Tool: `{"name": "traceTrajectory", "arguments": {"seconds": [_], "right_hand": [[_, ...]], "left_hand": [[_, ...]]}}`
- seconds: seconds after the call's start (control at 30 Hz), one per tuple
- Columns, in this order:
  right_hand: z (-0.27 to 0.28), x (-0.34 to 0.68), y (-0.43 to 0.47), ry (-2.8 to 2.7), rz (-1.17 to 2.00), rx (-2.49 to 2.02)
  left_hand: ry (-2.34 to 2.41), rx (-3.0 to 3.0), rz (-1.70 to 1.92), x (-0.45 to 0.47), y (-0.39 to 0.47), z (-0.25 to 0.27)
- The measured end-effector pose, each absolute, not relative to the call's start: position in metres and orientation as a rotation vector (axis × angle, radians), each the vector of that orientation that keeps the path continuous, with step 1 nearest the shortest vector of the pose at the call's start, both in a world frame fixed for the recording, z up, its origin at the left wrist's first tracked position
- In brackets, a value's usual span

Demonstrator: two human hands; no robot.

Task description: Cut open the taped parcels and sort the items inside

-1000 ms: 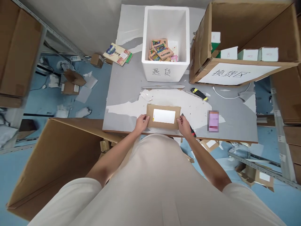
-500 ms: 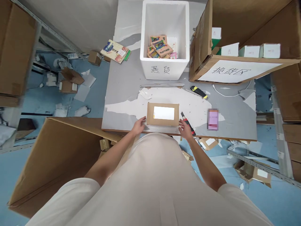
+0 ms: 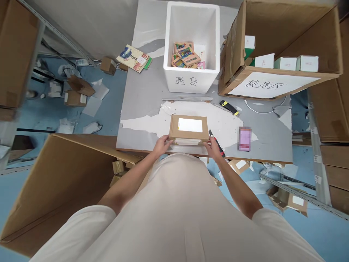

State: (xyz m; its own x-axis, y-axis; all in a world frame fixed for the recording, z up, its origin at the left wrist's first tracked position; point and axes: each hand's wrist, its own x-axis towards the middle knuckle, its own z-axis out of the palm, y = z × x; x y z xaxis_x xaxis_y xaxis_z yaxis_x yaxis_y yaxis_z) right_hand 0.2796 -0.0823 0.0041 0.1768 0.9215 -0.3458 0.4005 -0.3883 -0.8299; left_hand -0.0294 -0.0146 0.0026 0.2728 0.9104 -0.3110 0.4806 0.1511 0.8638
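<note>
A small brown cardboard box (image 3: pixel 174 127) with a white label on top is near the table's front edge, its front side tilted up into view. My left hand (image 3: pixel 163 145) grips its left front corner. At the right front corner, my right hand (image 3: pixel 212 147) has its fingers closed on the box. A black and red utility knife (image 3: pixel 220 148) lies on the table beside my right hand, partly covered by it. Farther back rests a black and yellow utility knife (image 3: pixel 229 107).
Behind stands a white foam box (image 3: pixel 174 82) holding several small packs. To its right, a big carton (image 3: pixel 231 58) contains white boxes. A booklet (image 3: pixel 133 58) lies at the left edge, a blurred pink item (image 3: pixel 244 139) at right. A large open carton (image 3: pixel 54 182) stands left of me.
Both hands have closed on the small cardboard box. It has tipped so that its front side shows. The view has shifted slightly.
</note>
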Motion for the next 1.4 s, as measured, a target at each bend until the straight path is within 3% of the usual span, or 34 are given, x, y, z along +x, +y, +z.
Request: {"name": "traceTrajectory", "arguments": {"seconds": [0.3,0.63,0.93,1.4], "right_hand": [[0.041,0.269,-0.048,-1.355,0.953,-2.131],[0.008,0.283,-0.083,-1.06,1.18,-1.913],[-0.005,0.271,-0.107,-1.248,1.219,-1.883],[0.029,0.266,-0.063,-1.414,0.987,-2.018]], "left_hand": [[1.73,1.554,0.467,-0.001,0.012,0.039],[1.586,1.364,0.479,-0.024,0.008,0.019],[1.266,1.221,0.47,-0.035,-0.02,0.001],[1.641,1.525,0.53,-0.016,0.007,0.027]]}}
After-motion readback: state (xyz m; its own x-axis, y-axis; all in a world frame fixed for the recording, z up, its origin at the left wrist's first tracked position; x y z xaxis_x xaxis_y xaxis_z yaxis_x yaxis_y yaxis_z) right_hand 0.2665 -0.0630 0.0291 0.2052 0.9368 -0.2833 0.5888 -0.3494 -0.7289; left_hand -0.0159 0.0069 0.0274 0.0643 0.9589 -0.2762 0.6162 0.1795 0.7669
